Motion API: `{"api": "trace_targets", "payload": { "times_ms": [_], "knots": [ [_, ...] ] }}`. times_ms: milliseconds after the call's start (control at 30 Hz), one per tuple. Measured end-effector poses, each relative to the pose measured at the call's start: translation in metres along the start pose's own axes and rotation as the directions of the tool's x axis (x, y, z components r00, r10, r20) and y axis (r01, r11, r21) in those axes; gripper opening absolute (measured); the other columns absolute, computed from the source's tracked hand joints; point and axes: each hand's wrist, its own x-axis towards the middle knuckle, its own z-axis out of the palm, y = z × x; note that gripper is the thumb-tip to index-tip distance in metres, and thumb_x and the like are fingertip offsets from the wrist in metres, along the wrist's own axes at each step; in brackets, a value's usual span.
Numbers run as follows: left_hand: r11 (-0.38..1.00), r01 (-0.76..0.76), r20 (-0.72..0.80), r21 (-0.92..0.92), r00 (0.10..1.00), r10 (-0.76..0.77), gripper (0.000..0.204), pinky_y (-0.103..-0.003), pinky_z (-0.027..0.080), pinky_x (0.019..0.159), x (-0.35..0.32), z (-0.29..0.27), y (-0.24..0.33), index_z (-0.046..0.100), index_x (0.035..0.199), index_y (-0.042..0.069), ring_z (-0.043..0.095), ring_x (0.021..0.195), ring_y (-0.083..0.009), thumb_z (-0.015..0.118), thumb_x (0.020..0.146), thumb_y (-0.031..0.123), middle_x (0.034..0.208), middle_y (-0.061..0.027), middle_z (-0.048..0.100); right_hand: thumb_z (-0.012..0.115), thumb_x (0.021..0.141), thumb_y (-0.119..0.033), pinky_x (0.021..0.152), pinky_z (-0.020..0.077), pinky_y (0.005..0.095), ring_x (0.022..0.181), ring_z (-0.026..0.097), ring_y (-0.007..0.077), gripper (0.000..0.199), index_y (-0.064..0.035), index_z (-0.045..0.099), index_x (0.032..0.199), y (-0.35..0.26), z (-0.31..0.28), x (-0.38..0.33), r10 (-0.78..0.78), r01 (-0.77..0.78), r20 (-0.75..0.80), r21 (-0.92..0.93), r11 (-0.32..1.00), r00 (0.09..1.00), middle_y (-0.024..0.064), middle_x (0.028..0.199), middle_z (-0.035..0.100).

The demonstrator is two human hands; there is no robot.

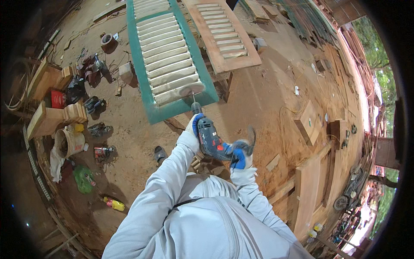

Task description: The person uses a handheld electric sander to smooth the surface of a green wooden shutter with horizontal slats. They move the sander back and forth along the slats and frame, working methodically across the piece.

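left hand point(194, 124) and right hand point(239, 157) both clamped on the drill point(210, 137), it's at the green shutter's near end point(183, 109), pointing lengthwise toward the shutter, left hand closer to it

Matt plastic drill point(211, 139), wooden shutter point(170, 60)

Beneath you spreads a brown, dusty floor point(276, 93), scuffed and uneven in tone, with soft shadows across it and a thin yellow cable point(282, 115) looping over the ground on your right. To your right the place opens to bright daylight, where you can see green trees point(385, 88) behind stacked lengths of reddish timber point(363, 58) and, lower down, a dark motorbike point(350, 190) parked by the edge. On your left the surroundings fall into deep shade, and long timbers point(307, 19) lie at the upper right.
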Motion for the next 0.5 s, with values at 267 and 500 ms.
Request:
{"api": "trace_targets", "payload": {
  "times_ms": [267,500],
  "knots": [
    [1.000,0.023,-0.040,0.000,0.999,-0.023,0.023,-0.041,0.056,0.059,-0.013,-0.017,0.013,0.065,0.077,0.016,0.065,0.057,-0.0255,0.063,0.086,0.037,0.070,-0.0057,0.070,0.059,0.087,-0.004,0.089,0.0540,0.0380,0.096,0.068,0.0270,0.009,0.0015,0.062,0.093,0.022,0.014,-0.025,0.062,-0.062,-0.001,-0.071,0.996,0.998,0.0115,0.094,0.065],
    [0.999,0.000,-0.026,0.036,1.000,0.001,0.021,-0.041,0.055,0.058,-0.042,-0.023,0.020,0.064,0.080,0.018,0.063,0.057,-0.0240,0.066,0.085,0.038,0.070,-0.0040,0.068,0.060,0.085,-0.003,0.089,0.0542,0.0378,0.093,0.069,0.0273,0.010,0.0025,0.063,0.094,0.032,0.028,-0.036,0.141,-0.141,-0.039,0.021,0.990,0.989,0.0132,0.091,0.068]
  ]
}}
